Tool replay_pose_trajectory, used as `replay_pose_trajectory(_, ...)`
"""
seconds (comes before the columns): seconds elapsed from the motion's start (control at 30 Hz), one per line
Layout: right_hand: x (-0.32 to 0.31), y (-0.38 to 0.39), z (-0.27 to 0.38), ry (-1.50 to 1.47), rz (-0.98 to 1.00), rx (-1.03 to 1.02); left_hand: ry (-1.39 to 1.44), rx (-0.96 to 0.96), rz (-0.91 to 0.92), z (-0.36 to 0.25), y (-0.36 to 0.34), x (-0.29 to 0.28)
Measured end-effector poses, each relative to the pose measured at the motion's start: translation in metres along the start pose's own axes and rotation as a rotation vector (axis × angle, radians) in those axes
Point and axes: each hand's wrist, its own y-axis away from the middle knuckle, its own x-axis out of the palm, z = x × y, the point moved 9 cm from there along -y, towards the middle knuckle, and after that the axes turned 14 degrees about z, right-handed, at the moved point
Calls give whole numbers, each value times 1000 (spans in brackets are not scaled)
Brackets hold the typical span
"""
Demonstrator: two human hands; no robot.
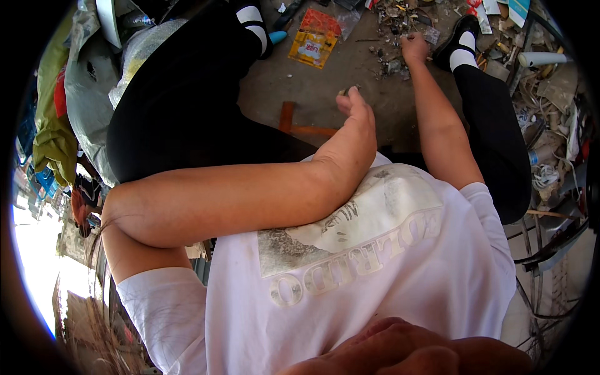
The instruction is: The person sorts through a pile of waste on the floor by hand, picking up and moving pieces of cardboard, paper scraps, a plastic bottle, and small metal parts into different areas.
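Observation:
My left hand (358,119) is bent up in front of my chest, seen mostly from its back. Its fingers are curled together, and a small dark and yellowish bit (344,92) shows at the fingertips, too small to name. Farther off, my right hand (414,48) reaches down to a pile of small mixed scrap (392,65) on the floor. Its fingers are drawn together at the pile beside a clear plastic piece (431,35); what they pinch, if anything, is hidden.
A yellow and orange packet (312,47) lies on the floor between my shoes. Grey plastic sacks (94,106) stand at the left, next to an olive cloth (50,125). Tangled cables and scrap (547,169) fill the right, with a white tube (542,59) above them.

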Motion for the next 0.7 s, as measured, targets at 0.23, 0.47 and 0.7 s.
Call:
replay_pose_trajectory(0.23,42,20,31,-874,512,71,5,2,1,-2,3,-2)
replay_pose_trajectory(0.47,47,69,176,-1435,929,-129,38,23,16,-3,1,-1)
replay_pose_trajectory(0.7,-33,150,439,-1444,1087,-661,-2,77,44,-6,6,0)
